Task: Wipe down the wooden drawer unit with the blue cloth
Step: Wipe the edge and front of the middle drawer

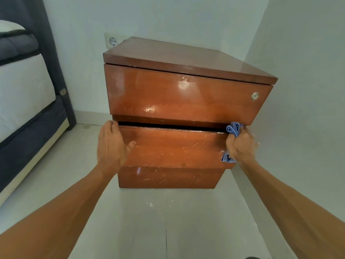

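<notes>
The wooden drawer unit stands on the floor in a corner, glossy reddish-brown, with a round lock at the top drawer's right. Its middle drawer is pulled out a little, leaving a dark gap above it. My left hand grips the middle drawer's left end, fingers curled over the top edge and thumb on the front. My right hand holds the crumpled blue cloth against the drawer's right end; cloth sticks out above and below the fist.
A bed with a dark frame and white mattress stands at the left. A wall socket sits behind the unit. A white wall runs close along the unit's right side. Pale tiled floor lies in front.
</notes>
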